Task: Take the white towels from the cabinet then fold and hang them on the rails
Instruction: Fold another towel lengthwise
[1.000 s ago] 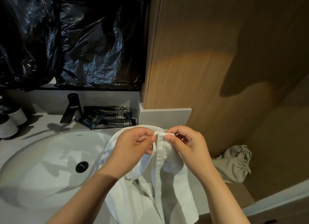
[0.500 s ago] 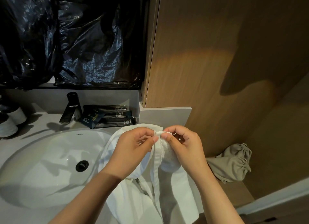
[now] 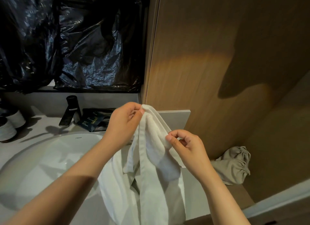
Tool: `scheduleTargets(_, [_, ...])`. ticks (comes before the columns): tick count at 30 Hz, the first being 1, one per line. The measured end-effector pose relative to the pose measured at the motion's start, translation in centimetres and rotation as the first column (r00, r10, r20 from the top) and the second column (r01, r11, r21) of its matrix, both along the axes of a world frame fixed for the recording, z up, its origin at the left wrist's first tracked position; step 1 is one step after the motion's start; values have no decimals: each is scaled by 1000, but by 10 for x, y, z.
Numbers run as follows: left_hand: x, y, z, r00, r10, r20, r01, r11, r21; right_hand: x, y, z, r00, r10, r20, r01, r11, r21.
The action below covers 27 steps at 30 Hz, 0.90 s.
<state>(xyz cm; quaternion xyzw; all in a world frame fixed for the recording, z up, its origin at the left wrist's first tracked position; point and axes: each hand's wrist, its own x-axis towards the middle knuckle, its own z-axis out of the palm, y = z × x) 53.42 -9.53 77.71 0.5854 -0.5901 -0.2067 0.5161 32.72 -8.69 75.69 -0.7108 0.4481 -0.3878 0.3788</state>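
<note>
White towel (image 3: 151,177) hangs with its long axis vertical, above the counter (image 3: 192,196) beside the sink (image 3: 42,166). Left grip (image 3: 124,124) pinches the top corner; right grip (image 3: 187,147) pinches the edge lower and rightward. Cloth falls below both grips.

You hold a soft, nubby terry-cloth towel (image 3: 151,140). The sink (image 3: 50,157) is glossy ceramic; the wall panel (image 3: 209,48) is matt wood grain.
</note>
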Motion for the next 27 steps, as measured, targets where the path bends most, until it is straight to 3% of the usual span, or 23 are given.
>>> scheduleTargets(14, [14,-68,58,990,86,111,-81,996,-50,-23,-24,0,978,-75,-194,49,990,-133])
scheduleTargets(27, [14,-121,98,968,162,193,-148,985,-85,-55,-44,25,977,-205,-53,192,963,-187])
